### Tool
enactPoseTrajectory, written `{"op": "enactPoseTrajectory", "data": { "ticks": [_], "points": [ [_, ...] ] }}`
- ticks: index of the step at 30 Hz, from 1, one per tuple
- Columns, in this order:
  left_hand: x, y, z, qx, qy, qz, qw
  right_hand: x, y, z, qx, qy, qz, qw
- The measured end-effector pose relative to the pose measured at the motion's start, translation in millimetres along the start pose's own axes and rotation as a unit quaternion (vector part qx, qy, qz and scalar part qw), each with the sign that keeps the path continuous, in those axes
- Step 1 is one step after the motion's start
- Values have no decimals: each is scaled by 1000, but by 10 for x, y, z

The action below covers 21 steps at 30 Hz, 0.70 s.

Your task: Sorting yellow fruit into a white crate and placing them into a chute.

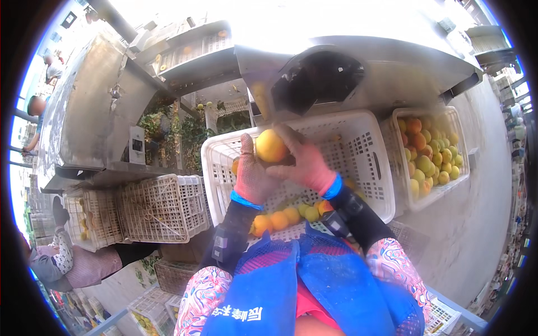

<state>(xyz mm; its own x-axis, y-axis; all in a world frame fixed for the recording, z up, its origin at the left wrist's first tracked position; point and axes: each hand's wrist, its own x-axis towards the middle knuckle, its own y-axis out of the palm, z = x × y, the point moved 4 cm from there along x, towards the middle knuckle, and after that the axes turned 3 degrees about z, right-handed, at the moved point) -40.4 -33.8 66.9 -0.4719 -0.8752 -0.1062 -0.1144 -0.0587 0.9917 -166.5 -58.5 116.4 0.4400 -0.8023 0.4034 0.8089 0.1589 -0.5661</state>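
A yellow-orange peach [271,145] sits between my two hands, above a white perforated plastic crate [380,164]. My left hand [255,178], in a thin pinkish glove with a blue cuff, bears on its left and lower side. The gloved fingers of my right hand [309,166] curl along its right side. Partly blurred, those fingertips are hard to make out. Inside the crate, orange peaches [278,220] and greenish peaches [312,213] line the side nearest my body. Part of another peach [235,166] shows behind my left hand.
Right of my crate stands another white crate [414,201] full of peaches. A metal machine housing [403,67] with a black flap [315,82] lies beyond. Stained plastic crates [153,210] stand at left, near another person [77,262]. Leaves and debris [193,134] lie under the metal frame.
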Motion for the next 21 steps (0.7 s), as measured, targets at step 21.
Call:
{"op": "enactPoseTrajectory", "data": {
  "ticks": [21],
  "points": [
    [269, 110, 294, -81, -20, 44, 996, -41, -213, 136, -87, 132, -165, 974]
  ]
}}
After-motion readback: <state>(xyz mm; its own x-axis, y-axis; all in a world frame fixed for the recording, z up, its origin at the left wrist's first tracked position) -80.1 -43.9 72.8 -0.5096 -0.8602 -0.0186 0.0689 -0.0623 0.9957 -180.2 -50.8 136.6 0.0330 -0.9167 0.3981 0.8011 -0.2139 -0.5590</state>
